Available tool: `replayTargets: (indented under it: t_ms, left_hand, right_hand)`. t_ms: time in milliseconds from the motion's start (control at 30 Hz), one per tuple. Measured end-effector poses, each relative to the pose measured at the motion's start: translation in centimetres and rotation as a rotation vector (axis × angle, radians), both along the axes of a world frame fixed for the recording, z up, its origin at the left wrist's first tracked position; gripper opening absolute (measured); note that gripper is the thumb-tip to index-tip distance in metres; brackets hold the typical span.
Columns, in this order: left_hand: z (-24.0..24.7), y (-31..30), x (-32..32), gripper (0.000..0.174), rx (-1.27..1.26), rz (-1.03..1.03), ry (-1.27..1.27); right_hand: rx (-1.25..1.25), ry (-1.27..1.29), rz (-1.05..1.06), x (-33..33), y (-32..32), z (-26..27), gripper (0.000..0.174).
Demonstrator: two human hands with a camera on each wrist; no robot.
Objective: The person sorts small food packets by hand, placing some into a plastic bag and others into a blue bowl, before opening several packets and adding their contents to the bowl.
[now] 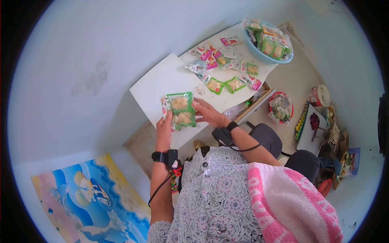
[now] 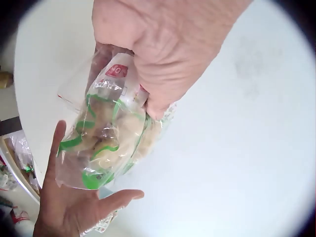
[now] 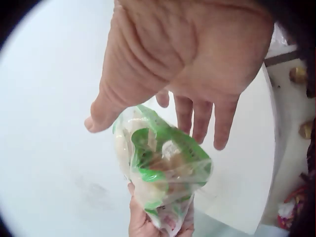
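Observation:
A clear packet with green print and pale pieces inside (image 1: 181,110) is held up over the white table. The left hand (image 1: 164,128) grips its lower left edge; in the left wrist view that hand (image 2: 163,44) pinches the printed end of the packet (image 2: 106,133). On the packet's other side is the right hand (image 1: 208,112), fingers spread and straight. In the right wrist view the right hand (image 3: 182,64) lies beside the packet (image 3: 163,163), its thumb and fingers extended; whether it touches the plastic I cannot tell.
Several small packets (image 1: 214,85) lie on the white table (image 1: 156,81). A blue basin (image 1: 263,56) full of packets stands at the table's far end. Below are an open drawer (image 1: 255,106), a red basket (image 1: 280,107) with packets, and a grey stool (image 1: 265,139).

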State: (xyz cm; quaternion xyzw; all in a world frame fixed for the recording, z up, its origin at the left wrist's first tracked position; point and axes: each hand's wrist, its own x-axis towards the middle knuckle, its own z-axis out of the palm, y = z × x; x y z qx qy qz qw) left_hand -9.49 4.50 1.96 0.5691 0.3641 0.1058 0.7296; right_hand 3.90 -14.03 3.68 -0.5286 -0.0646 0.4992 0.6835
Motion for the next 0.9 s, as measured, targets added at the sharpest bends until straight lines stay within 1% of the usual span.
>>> replayTargets:
  t_ms: [67,100,167,200,233,333,433,533,567,667,700,800,900]
  left_hand:
    - [1.8,-1.0,0.5,0.034,0.029,-0.064,0.006]
    - [0.6,-0.8,0.7,0.036,0.035,-0.085,-0.018]
    - [2.7,-2.1,1.7,0.036,-0.010,-0.094,-0.033]
    - [2.8,-2.1,2.1,0.035,-0.050,-0.131,-0.036]
    - [2.6,-2.1,2.4,0.033,-0.084,-0.164,-0.033]
    - [2.7,-3.4,3.7,0.027,-0.118,-0.150,-0.101]
    - [2.0,-4.2,4.9,0.023,-0.063,-0.228,-0.073]
    - [1.9,-6.0,6.1,0.024,-0.066,-0.225,-0.017]
    - [0.7,-6.2,6.7,0.022,-0.078,-0.225,-0.037]
    - [0.9,-7.4,8.7,0.022,-0.099,-0.227,-0.051]
    - [1.4,-7.8,9.6,0.022,-0.086,-0.240,-0.061]
    - [3.2,-9.3,13.1,0.022,-0.049,-0.232,-0.029]
    - [4.6,-10.5,17.9,0.022,-0.005,-0.263,-0.054]
  right_hand:
    - [0.002,0.027,0.053,-0.5,0.4,0.6,0.081]
    - [0.026,-0.003,-0.034,-0.9,0.8,-1.6,0.075]
    - [-0.063,-0.020,-0.162,-0.9,0.7,-1.4,0.059]
    - [-0.058,-0.045,-0.151,-0.8,0.2,-1.8,0.056]
    - [0.048,-0.035,-0.215,-1.3,-0.2,-0.2,0.053]
    - [0.059,-0.062,-0.248,-1.2,-1.7,-0.3,0.050]
    - [-0.008,-0.098,-0.283,-1.0,-3.4,1.1,0.048]
    - [0.059,-0.104,-0.374,-0.3,-4.3,-0.5,0.047]
    - [0.043,-0.124,-0.374,0.1,-5.0,-0.5,0.048]
    - [-0.014,-0.182,-0.372,1.7,-6.7,0.6,0.048]
    - [-0.018,-0.202,-0.358,2.5,-7.2,0.7,0.052]
    - [0.057,-0.162,-0.403,5.0,-9.3,1.5,0.054]
    - [0.062,-0.094,-0.492,8.5,-12.2,-0.8,0.053]
